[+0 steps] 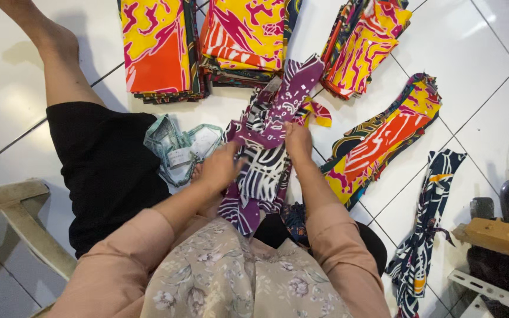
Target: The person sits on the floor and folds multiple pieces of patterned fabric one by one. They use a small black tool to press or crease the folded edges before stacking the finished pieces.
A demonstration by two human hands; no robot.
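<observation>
I sit on a white tiled floor with a purple, black and white patterned cloth (266,153) across my lap. My left hand (218,169) presses on the cloth's left side and grips its edge. My right hand (297,141) pinches the cloth near its upper purple part, which stretches away toward the stacks. A small yellow and purple scrap (318,112) pokes out beside my right hand.
Folded stacks of orange, yellow and pink fabric (157,47) (245,35) (363,44) lie ahead. An orange strip (384,138) and a dark blue strip (428,224) lie at right. Crumpled plastic wrap (178,147) is by my left leg. A wooden frame (19,218) stands at left, machine parts (502,241) at right.
</observation>
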